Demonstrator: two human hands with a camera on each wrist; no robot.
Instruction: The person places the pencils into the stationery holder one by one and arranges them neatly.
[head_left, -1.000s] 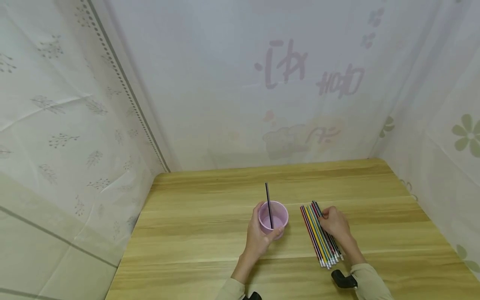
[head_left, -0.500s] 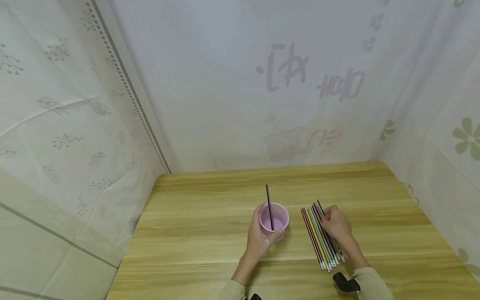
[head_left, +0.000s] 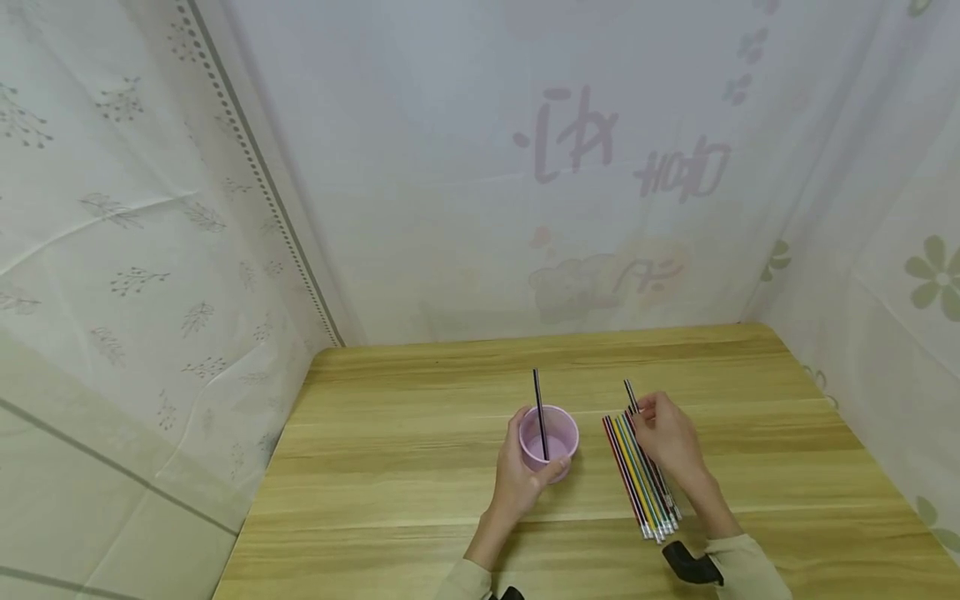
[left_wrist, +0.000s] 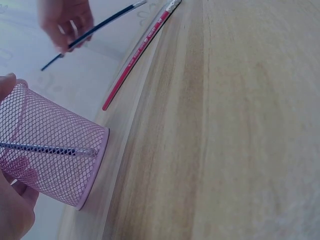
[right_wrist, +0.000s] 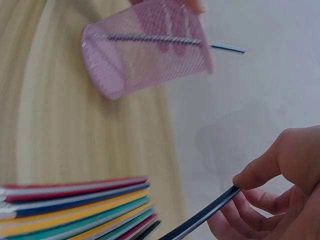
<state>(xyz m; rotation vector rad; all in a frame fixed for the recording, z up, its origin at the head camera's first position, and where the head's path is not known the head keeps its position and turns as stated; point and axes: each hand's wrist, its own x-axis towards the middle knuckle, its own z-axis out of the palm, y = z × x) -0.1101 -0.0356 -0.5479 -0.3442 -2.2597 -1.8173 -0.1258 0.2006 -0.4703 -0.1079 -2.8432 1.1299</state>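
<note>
My left hand [head_left: 516,479] grips a pink mesh pencil cup [left_wrist: 57,142] round its side, fingers at the far left and thumb at the near rim. One dark striped pencil [head_left: 537,396] leans inside the cup, its upper end poking out above the rim. My right hand [head_left: 670,437] pinches another dark pencil [right_wrist: 212,207] between thumb and fingers; the left wrist view shows it raised above the table. Beneath that hand lies a row of striped pencils [head_left: 637,479] in red, navy, yellow and green, with their silver ferrule ends toward me.
Everything is on a wood-grain table [head_left: 405,433]. A pale printed curtain [head_left: 450,208] hangs behind its far edge, with more patterned cloth along the left and right sides. A black wrist mount [head_left: 692,565] sits by the right sleeve.
My right hand has picked a dark pencil from the right side of the row and lifted it up and slightly left. The left hand still holds the cup in place.
</note>
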